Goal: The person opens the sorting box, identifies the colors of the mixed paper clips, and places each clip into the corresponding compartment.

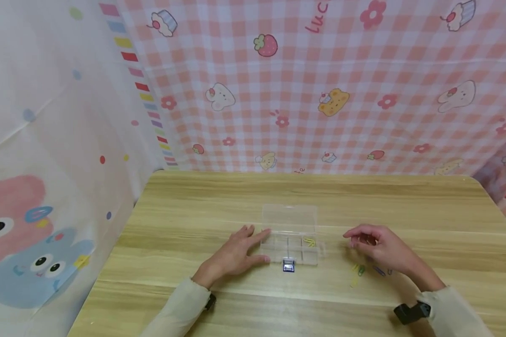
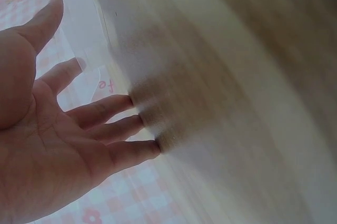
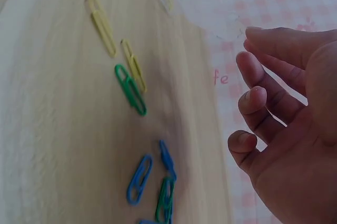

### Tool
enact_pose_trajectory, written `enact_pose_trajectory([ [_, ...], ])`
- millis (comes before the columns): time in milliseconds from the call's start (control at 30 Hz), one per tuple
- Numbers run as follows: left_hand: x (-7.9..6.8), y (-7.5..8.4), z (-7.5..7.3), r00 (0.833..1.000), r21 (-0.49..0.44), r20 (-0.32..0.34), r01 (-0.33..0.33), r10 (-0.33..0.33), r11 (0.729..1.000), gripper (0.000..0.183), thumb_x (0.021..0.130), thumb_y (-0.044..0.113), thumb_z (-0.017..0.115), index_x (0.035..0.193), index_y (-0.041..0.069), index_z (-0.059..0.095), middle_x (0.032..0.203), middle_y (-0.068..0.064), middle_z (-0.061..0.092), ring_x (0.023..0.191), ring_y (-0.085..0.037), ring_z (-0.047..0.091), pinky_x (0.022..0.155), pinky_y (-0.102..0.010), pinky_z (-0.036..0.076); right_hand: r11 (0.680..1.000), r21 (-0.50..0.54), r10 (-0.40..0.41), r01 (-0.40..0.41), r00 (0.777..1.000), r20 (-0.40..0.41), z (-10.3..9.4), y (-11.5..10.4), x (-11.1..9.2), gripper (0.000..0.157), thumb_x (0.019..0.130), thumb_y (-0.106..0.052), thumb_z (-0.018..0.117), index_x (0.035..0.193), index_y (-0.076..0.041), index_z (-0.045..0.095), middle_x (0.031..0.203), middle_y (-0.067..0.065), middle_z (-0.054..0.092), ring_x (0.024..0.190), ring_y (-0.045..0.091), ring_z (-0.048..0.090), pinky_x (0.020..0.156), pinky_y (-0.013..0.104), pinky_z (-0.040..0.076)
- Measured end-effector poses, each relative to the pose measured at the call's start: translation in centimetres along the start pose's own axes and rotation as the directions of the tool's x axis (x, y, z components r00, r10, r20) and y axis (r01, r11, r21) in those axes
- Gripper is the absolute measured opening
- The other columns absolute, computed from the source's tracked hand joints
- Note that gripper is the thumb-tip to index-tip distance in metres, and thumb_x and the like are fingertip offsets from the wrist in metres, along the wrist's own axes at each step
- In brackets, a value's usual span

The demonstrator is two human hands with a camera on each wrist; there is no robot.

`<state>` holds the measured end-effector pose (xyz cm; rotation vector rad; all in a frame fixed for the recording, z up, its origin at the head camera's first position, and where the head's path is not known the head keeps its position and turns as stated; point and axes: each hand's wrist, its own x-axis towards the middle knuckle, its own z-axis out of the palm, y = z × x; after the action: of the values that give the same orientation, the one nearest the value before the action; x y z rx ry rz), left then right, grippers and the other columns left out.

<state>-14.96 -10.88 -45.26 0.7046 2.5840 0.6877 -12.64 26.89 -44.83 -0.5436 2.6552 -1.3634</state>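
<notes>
While the clear box (image 1: 276,252) lies lengthwise left to right on the bench (image 1: 236,299), lid (image 1: 289,219) open behind, the left hand (image 1: 236,252) spreads wide at the box's left end. Loosely curled, the right hand (image 1: 381,241) holds nothing visible near paper clips (image 1: 361,270).

Two hands (image 1: 232,252), one box (image 1: 309,258), one table (image 1: 194,196), loose clips (image 3: 139,179): two yellow, two green, at least three blue
</notes>
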Motion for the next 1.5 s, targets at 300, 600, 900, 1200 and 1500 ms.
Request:
enact_pose_trajectory([
  [300,0.1,-0.1,0.1,1.0,-0.004,0.004,0.004,-0.004,1.0,0.07,0.095,0.051,0.06,0.155,0.028,0.034,0.16,-0.023,0.023,0.15,-0.041,0.016,0.121,-0.058,0.013,0.999,0.024,0.019,-0.021,0.997,0.073,-0.2,0.8,-1.1,0.017,0.091,-0.009,0.071,0.107,-0.004,0.071,0.086,-0.001,0.065,0.071,0.005,0.053,0.057,0.022,0.047],
  [600,0.1,-0.2,0.1,1.0,-0.011,-0.006,-0.006,0.006,1.0,0.069,0.095,0.05,0.06,0.155,0.027,0.035,0.16,-0.024,0.023,0.149,-0.042,0.017,0.121,-0.059,0.013,1.0,-0.008,-0.008,0.008,0.999,0.048,-0.5,1.6,-1.8,0.016,0.089,-0.005,0.072,0.105,-0.007,0.072,0.087,-0.002,0.066,0.07,0.005,0.054,0.055,0.022,0.046],
  [900,0.1,-0.2,0.1,1.0,-0.013,-0.01,-0.01,0.009,1.0,0.068,0.095,0.048,0.061,0.155,0.026,0.036,0.159,-0.025,0.024,0.149,-0.041,0.017,0.121,-0.059,0.014,0.999,-0.011,-0.048,0.05,0.987,0.155,-0.4,2.4,-1.8,0.019,0.087,-0.01,0.076,0.106,-0.007,0.071,0.097,0.004,0.068,0.085,0.003,0.059,0.069,0.021,0.053],
  [1200,0.1,-0.2,0.1,1.0,-0.015,-0.012,-0.019,0.019,1.0,0.068,0.095,0.048,0.061,0.154,0.025,0.037,0.159,-0.026,0.025,0.149,-0.042,0.018,0.12,-0.061,0.015,0.971,-0.142,-0.174,0.193,0.975,0.14,0.2,3.0,-2.0,0.02,0.083,-0.019,0.081,0.101,-0.017,0.073,0.088,-0.01,0.064,0.079,0.007,0.047,0.064,0.024,0.04],
  [1500,0.0,-0.1,0.1,1.0,-0.015,-0.007,-0.004,0.004,1.0,0.069,0.095,0.049,0.061,0.155,0.027,0.036,0.16,-0.024,0.024,0.15,-0.041,0.016,0.121,-0.06,0.013,0.952,-0.222,-0.191,0.211,0.975,0.11,0.7,2.9,-1.9,0.016,0.082,-0.021,0.081,0.095,-0.027,0.072,0.082,-0.018,0.058,0.078,0.005,0.044,0.069,0.025,0.027],
])
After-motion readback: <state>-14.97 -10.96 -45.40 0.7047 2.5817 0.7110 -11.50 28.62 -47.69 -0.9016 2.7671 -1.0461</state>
